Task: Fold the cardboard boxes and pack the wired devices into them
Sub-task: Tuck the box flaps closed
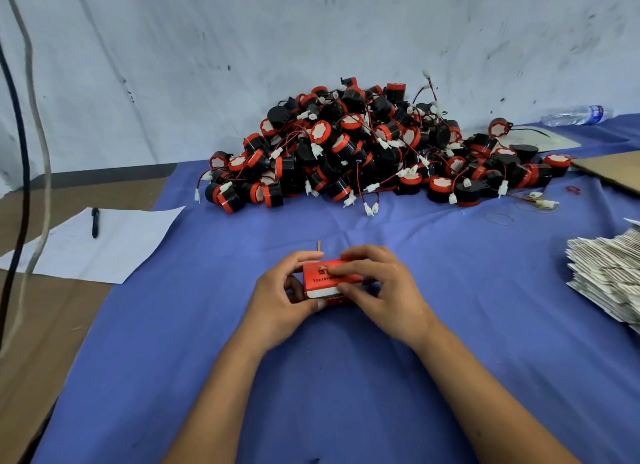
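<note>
Both hands meet over a small red cardboard box (327, 280) near the front middle of the surface (242, 377), which is covered in blue cloth. Left hand (287, 290) grips the box's left end, fingers curled over its far edge and thumb at the near side. Right hand (377, 287) holds the right end, its fingers (346, 273) laid across the printed top and the thumb against the white front edge. Whether the box's flaps are closed is hidden by the fingers.

Beyond the box lies a thin wooden stick (319, 245). Farther back, against the pale wall, sits a large heap of wired devices (374, 148), black and red round bodies with red and black leads and white plugs. A stack of flat unfolded boxes (609, 273) rests at the right edge. To the left lies a white sheet of paper (114, 249) with a black pen (95, 222) on it. A plastic water bottle (576, 114) lies at the far right.
</note>
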The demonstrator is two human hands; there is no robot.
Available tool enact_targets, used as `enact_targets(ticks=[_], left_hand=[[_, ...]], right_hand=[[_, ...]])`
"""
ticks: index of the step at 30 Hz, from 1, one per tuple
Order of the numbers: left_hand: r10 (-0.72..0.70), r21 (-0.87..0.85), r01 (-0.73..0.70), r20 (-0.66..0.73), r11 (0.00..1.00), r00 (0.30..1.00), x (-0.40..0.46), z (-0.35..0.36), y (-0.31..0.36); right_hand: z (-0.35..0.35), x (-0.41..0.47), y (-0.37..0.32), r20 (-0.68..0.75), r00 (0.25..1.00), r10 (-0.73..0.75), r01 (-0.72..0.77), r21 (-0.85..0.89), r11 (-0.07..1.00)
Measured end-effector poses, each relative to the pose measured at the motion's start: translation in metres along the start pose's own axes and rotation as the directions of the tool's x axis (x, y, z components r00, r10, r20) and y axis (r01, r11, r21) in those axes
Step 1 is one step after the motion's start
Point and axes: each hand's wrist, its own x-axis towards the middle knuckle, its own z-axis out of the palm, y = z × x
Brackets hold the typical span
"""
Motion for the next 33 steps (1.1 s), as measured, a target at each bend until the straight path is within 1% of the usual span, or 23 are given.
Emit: enact_targets(ticks=[3,5,7,9,12,15,17,19,21,23,25,27,30,33], left_hand=[[0.018,0.014,-0.018,0.009,1.0,1.0,-0.001,0.0,0.002],[0.02,-0.024,-0.02,0.026,1.0,0.999,-0.002,-0.001,0.003],[0.014,-0.066,-0.012,0.027,0.998,1.0,-0.002,-0.002,0.002],[0.025,-0.044,-0.023,0.032,0.999,0.999,-0.003,-0.003,0.002],[0.017,-0.047,-0.014,0.063,0.999,0.998,-0.003,-0.003,-0.001],[-0.008,-0.11,0.014,0.057,0.994,0.998,-0.003,-0.003,-0.004],[-0.007,-0.116,0.013,0.052,0.993,0.999,-0.003,-0.003,-0.003],[0.041,-0.031,-0.041,0.007,0.999,0.999,-0.004,-0.002,-0.001],[0.125,0.067,-0.119,-0.095,0.991,0.988,-0.005,0.0,0.002],[0.211,0.138,-0.186,-0.188,0.973,0.959,-0.006,0.004,0.003],[0.315,0.254,-0.257,-0.226,0.933,0.922,-0.008,0.007,0.004],[0.382,0.372,-0.283,-0.224,0.884,0.897,-0.009,0.009,0.005],[0.406,0.461,-0.283,-0.195,0.841,0.893,-0.01,0.011,0.008],[0.373,0.462,-0.262,-0.168,0.847,0.912,-0.013,0.011,0.007]], right_hand=[[-0.001,0.0,0.001,-0.016,0.998,0.066,-0.063,0.114,0.991],[-0.002,0.001,0.0,-0.058,0.996,0.062,-0.054,0.136,0.989],[-0.002,0.001,-0.001,-0.082,0.995,0.063,-0.051,0.139,0.989],[0.0,0.002,-0.003,-0.104,0.993,0.062,-0.049,0.123,0.991],[0.002,0.002,-0.002,-0.145,0.989,0.011,0.002,0.088,0.996],[0.001,0.001,0.001,-0.083,0.995,0.051,-0.04,0.136,0.99],[0.001,0.0,0.002,-0.052,0.996,0.076,-0.067,0.154,0.986],[0.002,0.0,0.002,-0.041,0.994,0.105,-0.095,0.197,0.976],[0.002,0.0,0.001,-0.058,0.991,0.124,-0.106,0.248,0.963],[0.004,-0.001,-0.001,-0.09,0.988,0.125,-0.099,0.252,0.963],[0.006,-0.001,-0.002,-0.111,0.988,0.112,-0.086,0.211,0.974],[0.005,-0.001,-0.001,-0.104,0.992,0.067,-0.052,0.14,0.989],[0.0,-0.004,-0.001,-0.08,0.997,-0.007,0.008,0.014,1.0],[-0.002,-0.01,-0.008,-0.026,0.997,-0.076,0.069,-0.222,0.973]])
